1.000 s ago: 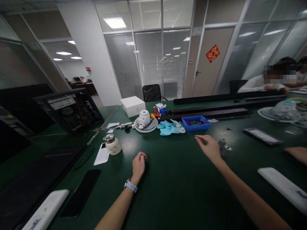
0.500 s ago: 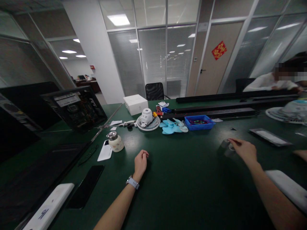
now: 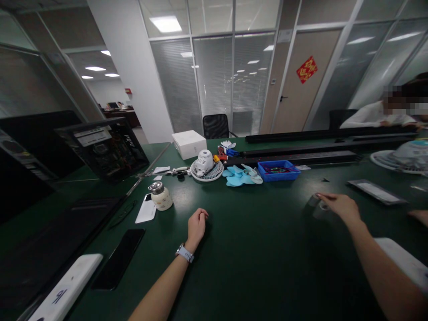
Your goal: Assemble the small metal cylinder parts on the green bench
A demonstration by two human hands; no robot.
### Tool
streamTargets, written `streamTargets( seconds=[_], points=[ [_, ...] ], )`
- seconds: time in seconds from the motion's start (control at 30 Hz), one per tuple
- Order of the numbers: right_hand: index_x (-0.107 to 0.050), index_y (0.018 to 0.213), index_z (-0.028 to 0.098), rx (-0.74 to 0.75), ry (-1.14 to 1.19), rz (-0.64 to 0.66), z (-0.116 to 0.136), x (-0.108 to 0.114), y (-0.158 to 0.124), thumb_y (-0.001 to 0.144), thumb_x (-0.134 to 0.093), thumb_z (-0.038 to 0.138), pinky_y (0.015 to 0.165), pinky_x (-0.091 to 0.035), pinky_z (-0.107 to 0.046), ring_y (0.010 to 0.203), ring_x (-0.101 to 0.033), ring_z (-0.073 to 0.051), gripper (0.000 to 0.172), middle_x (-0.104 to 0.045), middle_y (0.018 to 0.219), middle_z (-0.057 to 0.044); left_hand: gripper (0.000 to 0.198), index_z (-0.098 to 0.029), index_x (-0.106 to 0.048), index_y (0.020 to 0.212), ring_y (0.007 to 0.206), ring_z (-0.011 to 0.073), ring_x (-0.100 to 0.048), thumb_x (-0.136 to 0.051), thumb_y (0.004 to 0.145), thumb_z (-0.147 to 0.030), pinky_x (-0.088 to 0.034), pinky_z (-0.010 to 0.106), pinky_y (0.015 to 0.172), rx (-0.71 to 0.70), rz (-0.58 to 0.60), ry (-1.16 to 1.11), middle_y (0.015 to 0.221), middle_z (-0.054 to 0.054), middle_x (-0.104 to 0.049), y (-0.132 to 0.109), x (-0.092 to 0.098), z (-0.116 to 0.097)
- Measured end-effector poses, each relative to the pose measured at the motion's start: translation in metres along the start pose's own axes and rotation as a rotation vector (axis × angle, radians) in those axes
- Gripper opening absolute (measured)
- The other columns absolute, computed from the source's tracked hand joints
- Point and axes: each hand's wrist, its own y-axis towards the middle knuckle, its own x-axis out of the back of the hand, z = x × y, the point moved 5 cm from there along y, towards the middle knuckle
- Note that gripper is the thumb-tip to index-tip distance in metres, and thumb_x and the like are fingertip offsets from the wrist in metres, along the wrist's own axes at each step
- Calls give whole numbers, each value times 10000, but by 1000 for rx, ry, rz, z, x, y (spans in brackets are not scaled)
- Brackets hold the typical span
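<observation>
My left hand (image 3: 196,227) rests on the green table (image 3: 254,254) with its fingers curled in, and nothing shows in it. A watch with a pale strap (image 3: 184,253) is on that wrist. To the right, my right hand (image 3: 343,208) reaches out, its fingertips pinched at the top of a small grey cylinder (image 3: 313,200). A second small cylinder with a pale round end (image 3: 323,206) lies beside it, just under the fingers. Both are too small and blurred for me to tell their kind.
Ahead lie a white fan part (image 3: 204,165), light-blue fan blades (image 3: 241,175) and a blue tray (image 3: 279,171). On the left are a cream bottle (image 3: 161,197), a black phone (image 3: 118,259) and a white bar (image 3: 65,290). Another person (image 3: 366,117) sits at far right.
The view has shifted very slightly. My right hand stays at the small cylinders with hardly any movement, and my left hand keeps its place on the table.
</observation>
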Motion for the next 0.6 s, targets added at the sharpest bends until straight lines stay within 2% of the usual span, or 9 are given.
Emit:
streamTargets(
  seconds=[0.13, 0.2, 0.27, 0.4, 0.5, 0.6],
  points=[
    [-684, 1182, 225, 40, 231, -206, -13, -5, -28, 805, -552, 539, 756, -487, -407, 931, -674, -316, 508, -731, 960, -154, 257, -205, -587, 756, 676, 152, -591, -357, 858, -256, -409, 256, 649, -4, 3, -7, 694, -5, -622, 0, -1, 0],
    [-666, 1175, 245, 61, 290, -191, -21, -18, -42, 705, -613, 622, 761, -506, -446, 918, -680, -340, 605, -729, 948, -143, 258, -204, -590, 756, 678, 152, -592, -358, 859, -254, -408, 256, 650, -1, 4, -6, 694, -6, -623, 0, -1, -1],
    [-648, 1179, 247, 80, 283, -139, -27, -31, -51, 609, -682, 635, 756, -514, -474, 917, -679, -371, 691, -725, 953, -146, 260, -204, -595, 759, 683, 153, -595, -359, 858, -250, -407, 257, 653, 5, 5, -1, 696, -6, -625, 0, -1, -2],
    [-647, 1191, 224, 135, 215, -193, -24, -38, -58, 684, -637, 579, 755, -506, -475, 959, -665, -394, 619, -722, 980, -169, 262, -199, -607, 772, 693, 155, -595, -363, 861, -235, -411, 262, 663, 9, -3, 10, 705, -3, -626, 0, 1, -4],
    [-654, 1214, 203, 273, 246, -198, 11, -42, -77, 728, -615, 584, 756, -510, -470, 909, -676, -372, 618, -727, 947, -156, 273, -197, -641, 842, 722, 159, -598, -374, 884, -234, -426, 273, 688, -24, 26, 6, 738, 4, -635, -4, -2, -10],
    [-640, 1246, 210, 549, 411, -45, 77, -59, -118, 738, -642, 573, 786, -530, -430, 890, -680, -289, 624, -728, 992, -104, 272, -208, -662, 998, 778, 167, -599, -416, 925, -297, -453, 294, 732, -121, 99, -5, 818, 19, -652, -13, -12, -24]
  ],
)
